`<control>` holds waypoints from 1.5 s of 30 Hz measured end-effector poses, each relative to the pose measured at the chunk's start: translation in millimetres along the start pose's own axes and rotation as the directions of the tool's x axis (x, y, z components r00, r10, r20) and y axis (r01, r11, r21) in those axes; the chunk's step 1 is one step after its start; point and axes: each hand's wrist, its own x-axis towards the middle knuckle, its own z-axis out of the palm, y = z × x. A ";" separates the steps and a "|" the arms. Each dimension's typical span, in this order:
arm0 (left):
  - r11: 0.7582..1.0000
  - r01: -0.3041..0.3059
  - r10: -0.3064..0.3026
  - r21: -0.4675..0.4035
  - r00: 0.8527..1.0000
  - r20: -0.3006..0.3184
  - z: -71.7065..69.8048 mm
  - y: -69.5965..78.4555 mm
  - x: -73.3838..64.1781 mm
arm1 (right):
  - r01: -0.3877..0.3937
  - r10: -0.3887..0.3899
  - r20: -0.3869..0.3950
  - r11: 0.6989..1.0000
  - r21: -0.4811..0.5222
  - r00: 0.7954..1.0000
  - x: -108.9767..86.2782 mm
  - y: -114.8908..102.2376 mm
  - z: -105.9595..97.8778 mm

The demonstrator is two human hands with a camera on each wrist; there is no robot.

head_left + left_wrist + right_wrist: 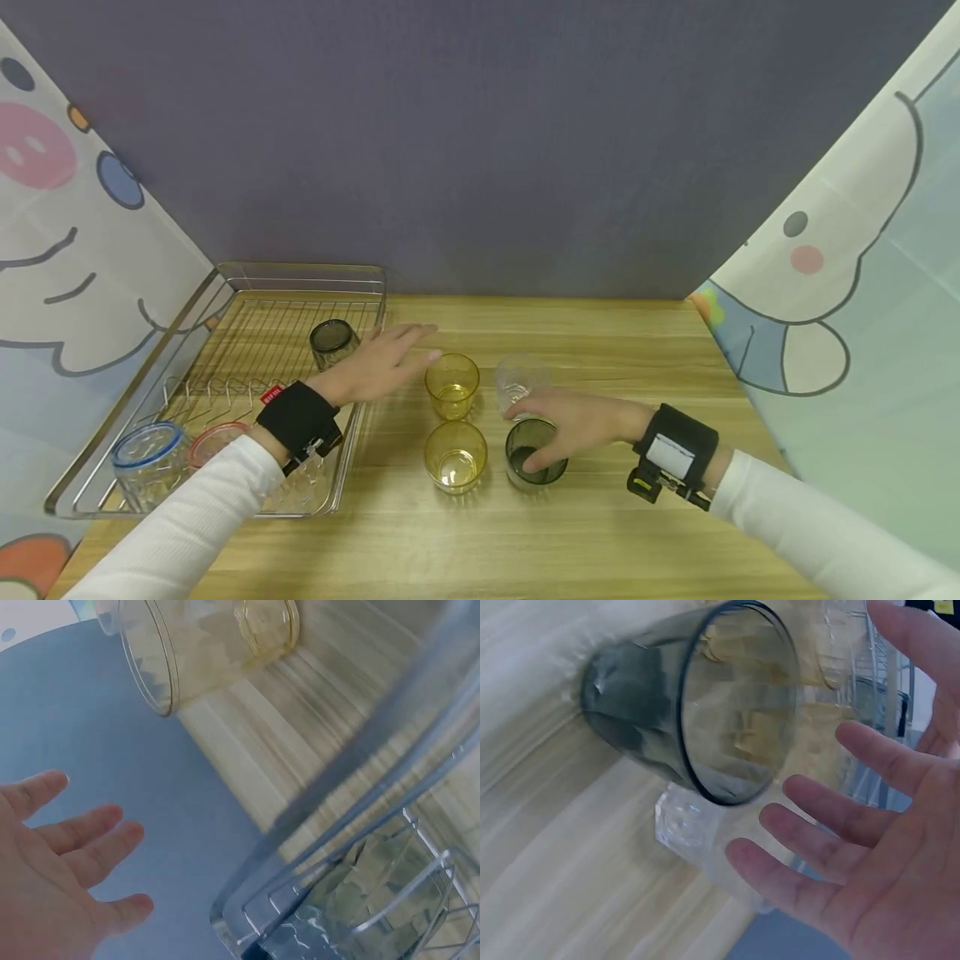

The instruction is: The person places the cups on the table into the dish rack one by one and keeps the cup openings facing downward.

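Observation:
My right hand (pixel 581 421) hovers over a grey glass (pixel 634 694), its fingers spread beside the rim in the right wrist view. Behind that glass stands a clear glass (pixel 516 377), partly covered by the fingers. Two yellow glasses, a far one (pixel 452 383) and a near one (pixel 455 454), stand upright to the left. My left hand (pixel 378 365) is held above the right edge of the wire rack (pixel 347 450), fingers extended and holding nothing. Near it, a dark glass (pixel 333 337) stands upside down in the rack.
Toward the rack's front are a blue-rimmed glass (pixel 150 458) and a red-rimmed glass (pixel 213 440), partly behind the left forearm. A grey wall (pixel 480 167) closes off the back of the wooden table (pixel 637 533). Printed panels (pixel 862 333) stand at both sides.

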 end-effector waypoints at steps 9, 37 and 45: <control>0.983 0.049 -0.051 -0.178 0.999 -0.008 -5.8 -9.9 -1.2 | -0.007 0.010 0.024 0.996 -0.093 1.000 7.7 -0.1 22.5; 0.613 0.013 -0.025 -0.790 1.000 -0.003 -24.2 -42.3 -13.9 | -0.188 0.193 0.016 0.968 -0.166 0.981 -6.0 31.4 32.5; 0.584 0.017 -0.026 -0.811 1.000 0.002 -29.5 -42.4 -17.8 | -0.123 0.113 -0.058 0.972 -0.199 0.992 -11.3 44.7 36.4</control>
